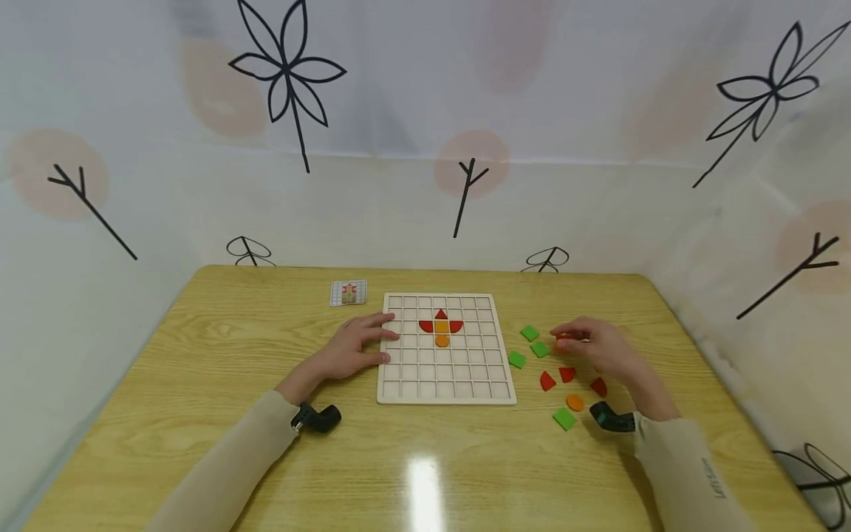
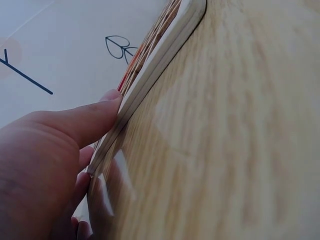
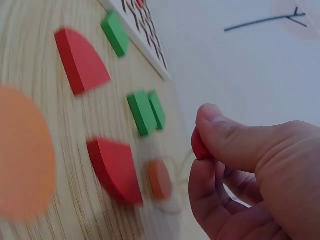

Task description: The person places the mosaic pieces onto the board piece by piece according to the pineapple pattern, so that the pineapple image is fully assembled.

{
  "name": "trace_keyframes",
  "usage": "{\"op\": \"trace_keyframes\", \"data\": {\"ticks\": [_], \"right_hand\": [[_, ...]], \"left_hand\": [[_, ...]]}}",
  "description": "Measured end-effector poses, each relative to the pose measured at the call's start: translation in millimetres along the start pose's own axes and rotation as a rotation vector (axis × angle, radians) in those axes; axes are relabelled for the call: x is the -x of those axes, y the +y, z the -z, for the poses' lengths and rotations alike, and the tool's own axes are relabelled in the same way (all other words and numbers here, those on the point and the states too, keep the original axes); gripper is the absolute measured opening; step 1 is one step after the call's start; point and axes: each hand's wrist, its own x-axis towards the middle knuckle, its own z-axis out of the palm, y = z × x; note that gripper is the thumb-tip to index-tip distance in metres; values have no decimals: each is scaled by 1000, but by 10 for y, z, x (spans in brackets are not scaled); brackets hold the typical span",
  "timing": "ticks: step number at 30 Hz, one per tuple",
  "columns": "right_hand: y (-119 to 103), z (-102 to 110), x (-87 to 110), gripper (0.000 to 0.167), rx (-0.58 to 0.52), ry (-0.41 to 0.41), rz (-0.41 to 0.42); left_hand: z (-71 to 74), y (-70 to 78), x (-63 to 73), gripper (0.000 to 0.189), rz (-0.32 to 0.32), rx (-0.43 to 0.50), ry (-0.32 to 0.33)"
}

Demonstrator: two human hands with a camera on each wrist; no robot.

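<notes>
A pale square wooden grid board [image 1: 425, 377] lies mid-table. On it are a red triangle [image 1: 441, 315], an orange square [image 1: 442, 327], an orange disc [image 1: 442, 341] and two red quarter-round pieces [image 1: 426, 326]. My left hand [image 1: 351, 347] rests at the board's left edge with its fingers spread. In the left wrist view the thumb [image 2: 95, 117] touches the board's rim. Above the loose pieces on the right, my right hand [image 1: 601, 351] pinches a small red piece [image 3: 199, 147] between thumb and fingers, which hide most of it.
Green squares [image 1: 539, 349], red quarter-round pieces [image 1: 547, 380] and an orange disc [image 1: 575, 403] lie loose right of the board. Another orange disc [image 3: 160, 180] shows in the right wrist view. A small pattern card [image 1: 349, 292] lies at the board's back left.
</notes>
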Motion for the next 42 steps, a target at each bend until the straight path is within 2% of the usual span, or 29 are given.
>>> {"op": "trace_keyframes", "data": {"ticks": [6,14,19,23,29,33,38,42], "right_hand": [[-184,-209,-129,16,-76,52,-5],[-421,-483,-253,17,-123,140,-8],[-588,-600,-334,16,-173,91,-42],[-702,-702,-407,17,-196,51,-4],[-804,-870,-512,16,-200,84,44],[-836,-982,-575,11,-215,98,31],[-864,-1103,-585,6,-229,76,18],[-868,-1171,-571,5,-192,57,32]], "left_hand": [[-3,-12,5,39,-7,-8,6],[7,-17,14,39,-10,2,13],[23,-14,6,38,-13,0,13],[44,2,10,38,-15,5,15],[57,-1,13,38,1,2,9],[54,-13,10,39,5,2,6],[41,-6,16,38,9,0,-1],[26,1,22,39,16,-5,-5]]}}
